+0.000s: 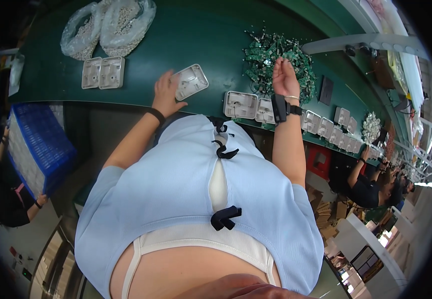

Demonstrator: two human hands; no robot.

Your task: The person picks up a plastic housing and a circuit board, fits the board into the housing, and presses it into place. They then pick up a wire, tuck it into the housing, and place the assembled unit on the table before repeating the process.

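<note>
A shallow white plastic housing (pixel 192 81) lies slightly turned on the green bench, its hollow side up. My left hand (pixel 166 95) is at its left edge, the thumb spread away and the fingers against or just beside the rim. Farther right, my right hand (pixel 285 78) is over a heap of small green circuit boards (pixel 261 55) with wires. Its fingers are curled together, palm partly showing; whatever they pinch is too small to make out. Near the bench's front edge, two white housings (pixel 241 105) sit between my hands.
Two clear bags of small pale parts (pixel 126 30) stand at the far left, behind two joined housings (pixel 103 73). A row of housings (pixel 320 124) runs off right, near a dark flat block (pixel 325 89). A person holds a blue crate (pixel 44 144) at left; others sit along the right.
</note>
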